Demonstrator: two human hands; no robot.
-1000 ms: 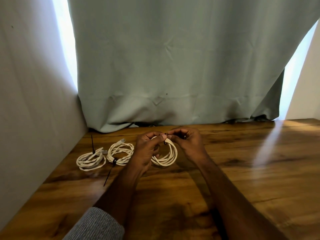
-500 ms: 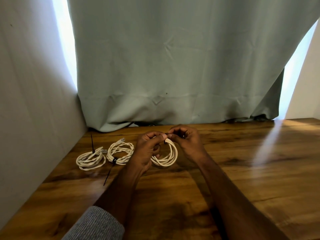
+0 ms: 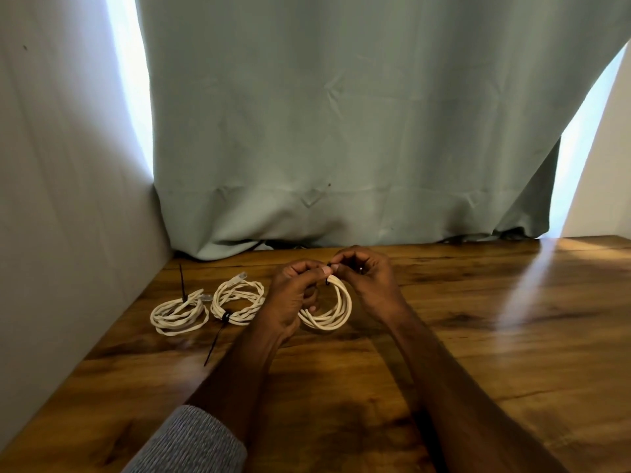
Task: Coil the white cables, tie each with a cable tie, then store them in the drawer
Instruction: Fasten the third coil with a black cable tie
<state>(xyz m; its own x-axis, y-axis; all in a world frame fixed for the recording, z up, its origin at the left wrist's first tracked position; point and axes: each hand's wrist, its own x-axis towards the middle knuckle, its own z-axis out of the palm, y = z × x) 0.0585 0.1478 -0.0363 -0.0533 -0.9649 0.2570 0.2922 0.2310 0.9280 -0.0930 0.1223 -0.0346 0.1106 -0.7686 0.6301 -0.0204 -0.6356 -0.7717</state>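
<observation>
Two hands tying a coiled white cable over a wooden surface

The left hand (image 3: 293,298) and right hand (image 3: 365,285) pinch a thin black cable tie (image 3: 328,280) at the top of a coiled white cable (image 3: 329,312), above the brown wooden surface (image 3: 478,336). To the left lie two tied white cable coils (image 3: 179,314) (image 3: 237,302), before a grey-green curtain (image 3: 341,131).

I'm at a wooden table (image 3: 478,336) against a grey-green curtain (image 3: 341,131). Daylight leaks past both edges. Plain wall (image 3: 51,199) on my left.
</observation>
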